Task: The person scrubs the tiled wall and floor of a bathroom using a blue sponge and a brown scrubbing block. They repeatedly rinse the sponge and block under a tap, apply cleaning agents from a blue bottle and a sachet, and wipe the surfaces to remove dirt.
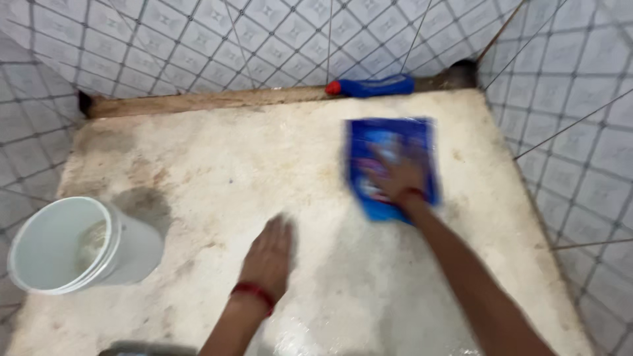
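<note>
A blue plastic packet (pixel 390 142) lies flat on the stained white floor (pixel 217 171), toward the back right. My right hand (pixel 397 178) rests on top of it, fingers spread, and I cannot tell whether it grips the packet. My left hand (pixel 269 256) hovers palm down over the wet floor at the middle, fingers together, holding nothing. Both wrists carry a red thread band. The picture is blurred by motion.
A white bucket (pixel 62 245) with a little water stands at the left edge. A blue bottle with a red cap (pixel 372 86) lies along the back wall. Patterned tiled walls (pixel 567 99) close in the floor at the back and on both sides.
</note>
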